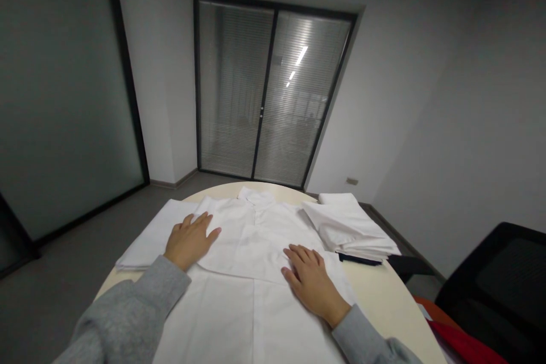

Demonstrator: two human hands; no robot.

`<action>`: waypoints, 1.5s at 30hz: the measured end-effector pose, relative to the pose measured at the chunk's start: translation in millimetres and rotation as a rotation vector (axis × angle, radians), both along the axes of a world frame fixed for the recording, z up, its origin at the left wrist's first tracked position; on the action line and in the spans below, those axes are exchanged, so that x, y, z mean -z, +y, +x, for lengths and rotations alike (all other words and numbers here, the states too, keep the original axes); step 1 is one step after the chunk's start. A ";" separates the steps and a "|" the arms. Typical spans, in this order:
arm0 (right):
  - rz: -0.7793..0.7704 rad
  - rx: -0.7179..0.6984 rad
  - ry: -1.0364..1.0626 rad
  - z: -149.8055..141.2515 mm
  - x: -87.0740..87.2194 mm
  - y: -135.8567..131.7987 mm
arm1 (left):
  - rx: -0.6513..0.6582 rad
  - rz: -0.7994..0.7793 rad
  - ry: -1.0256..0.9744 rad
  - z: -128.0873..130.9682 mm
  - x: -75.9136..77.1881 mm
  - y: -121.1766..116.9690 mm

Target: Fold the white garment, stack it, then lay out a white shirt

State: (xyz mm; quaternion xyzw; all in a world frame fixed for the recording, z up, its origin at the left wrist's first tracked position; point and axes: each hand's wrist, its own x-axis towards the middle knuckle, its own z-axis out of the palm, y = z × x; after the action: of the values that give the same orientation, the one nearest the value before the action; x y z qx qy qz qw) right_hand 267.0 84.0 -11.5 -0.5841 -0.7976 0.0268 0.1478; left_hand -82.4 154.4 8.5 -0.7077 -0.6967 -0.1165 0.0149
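A white shirt lies spread on the round table, its collar at the far edge and its buttoned front facing up. One layer of the white fabric crosses over the chest, with a lower edge running from side to side. My left hand rests on the shirt's left side, fingers extended and thumb spread, beside a folded white cloth. Flat on the lower right of the front lies my right hand, fingers stretched out. Neither hand grips anything visible.
A stack of folded white garments sits on the right side of the table, with a dark flat item under it. Beyond the right edge stands a black chair with red fabric beside it. Glass doors are behind.
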 end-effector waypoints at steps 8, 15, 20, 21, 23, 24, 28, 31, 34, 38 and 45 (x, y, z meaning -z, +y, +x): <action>-0.021 -0.003 0.022 0.1 -7.4 0.0 | -0.009 -0.030 0.036 -1.2 0.4 1.0; -0.037 -0.002 -0.005 -0.7 -11.8 -1.8 | -0.015 -0.060 0.069 -0.9 -1.6 0.3; -0.050 0.001 -0.019 -1.4 -14.1 -2.4 | -0.010 -0.067 0.061 -3.1 -1.7 1.6; -0.049 0.002 -0.020 -1.2 -13.5 -2.2 | -0.013 -0.063 0.061 -3.3 -2.1 1.6; -0.042 0.003 -0.022 -0.7 -12.4 -2.0 | -0.021 -0.059 0.068 -3.1 -3.3 1.3; -0.039 0.004 -0.024 -0.5 -11.9 -1.9 | -0.027 -0.060 0.074 -2.7 -4.0 1.0; -0.032 0.003 -0.032 -0.1 -11.8 -2.4 | -0.042 -0.062 0.091 -0.9 -6.5 -0.5; -0.033 0.003 -0.032 -0.2 -12.1 -2.8 | -0.037 -0.054 0.093 -0.8 -7.2 -0.9; -0.033 -0.001 -0.029 -0.3 -12.3 -3.1 | -0.034 -0.048 0.083 -1.6 -6.8 -0.6; -0.024 -0.003 -0.029 -0.6 -13.5 -3.2 | -0.030 -0.045 0.087 -2.8 -5.3 0.2; -0.029 -0.004 -0.019 -0.5 -12.2 -2.5 | -0.033 -0.039 0.109 -3.6 -3.6 0.0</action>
State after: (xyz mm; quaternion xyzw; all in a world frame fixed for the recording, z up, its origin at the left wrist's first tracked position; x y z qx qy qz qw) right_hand 266.5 81.4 0.7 -0.5850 -0.7996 0.0331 0.1317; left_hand -86.1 154.4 12.1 -0.7015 -0.7086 -0.0641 0.0409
